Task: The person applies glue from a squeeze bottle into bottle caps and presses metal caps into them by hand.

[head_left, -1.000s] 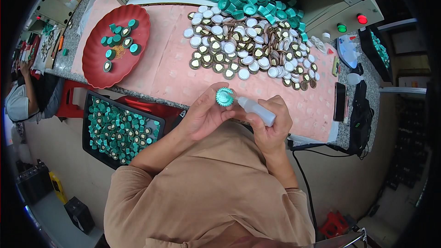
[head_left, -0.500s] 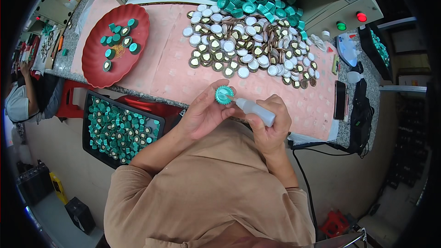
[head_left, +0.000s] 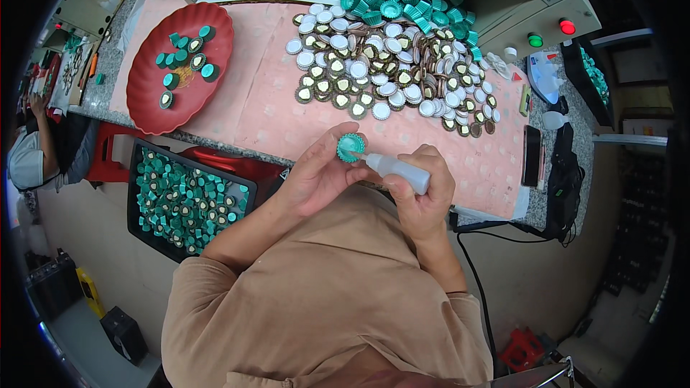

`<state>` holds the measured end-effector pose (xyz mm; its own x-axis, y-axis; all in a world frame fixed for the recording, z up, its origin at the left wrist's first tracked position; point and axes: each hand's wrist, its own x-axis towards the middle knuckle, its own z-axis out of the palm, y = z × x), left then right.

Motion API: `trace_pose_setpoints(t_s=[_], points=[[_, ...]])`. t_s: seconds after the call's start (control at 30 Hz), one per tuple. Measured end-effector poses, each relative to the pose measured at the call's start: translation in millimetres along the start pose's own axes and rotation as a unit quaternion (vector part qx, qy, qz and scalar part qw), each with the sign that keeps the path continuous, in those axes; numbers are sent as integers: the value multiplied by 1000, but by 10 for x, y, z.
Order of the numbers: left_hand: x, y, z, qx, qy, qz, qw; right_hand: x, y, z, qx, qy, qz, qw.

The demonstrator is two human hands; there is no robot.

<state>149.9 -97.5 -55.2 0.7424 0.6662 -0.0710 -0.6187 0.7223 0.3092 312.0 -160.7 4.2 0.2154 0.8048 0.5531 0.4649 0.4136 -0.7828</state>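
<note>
Between the fingers of my left hand (head_left: 316, 174) is a green fluted cap (head_left: 350, 147), its hollow side facing up. My right hand (head_left: 425, 194) is wrapped round a small translucent squeeze bottle (head_left: 402, 173), tilted so its thin nozzle reaches the inside of the cap. Whether liquid comes out is too small to tell. Beyond my hands, a spread of white and brown round discs (head_left: 381, 111) covers the pink cloth (head_left: 269, 111). Behind them lies a heap of green caps (head_left: 392, 9).
A red scalloped dish (head_left: 147, 111) with several green caps stands at the left. Below it, a black tray (head_left: 154, 246) is full of caps. On the right are a phone (head_left: 532, 146), a black bag (head_left: 566, 190) and a cabinet with lit buttons (head_left: 567, 26). Another person (head_left: 39, 136) sits far left.
The bottle's nozzle has shifted slightly left over the inside of the cap. Both hands keep their grips and otherwise barely move.
</note>
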Motion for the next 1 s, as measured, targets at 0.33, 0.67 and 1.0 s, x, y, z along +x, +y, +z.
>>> trace_pose_setpoints(t_s=[0.33, 0.67, 1.0], points=[[20, 3, -42, 14, -2, 14, 1000, 64, -62, -136, -86, -71, 15, 994], [-40, 141, -73, -174, 49, -48, 982, -148, 465, -170, 100, 26, 240, 965], [-159, 294, -58, -210, 78, -11, 975, 251, 621, 55, -210, -137, 80, 965]])
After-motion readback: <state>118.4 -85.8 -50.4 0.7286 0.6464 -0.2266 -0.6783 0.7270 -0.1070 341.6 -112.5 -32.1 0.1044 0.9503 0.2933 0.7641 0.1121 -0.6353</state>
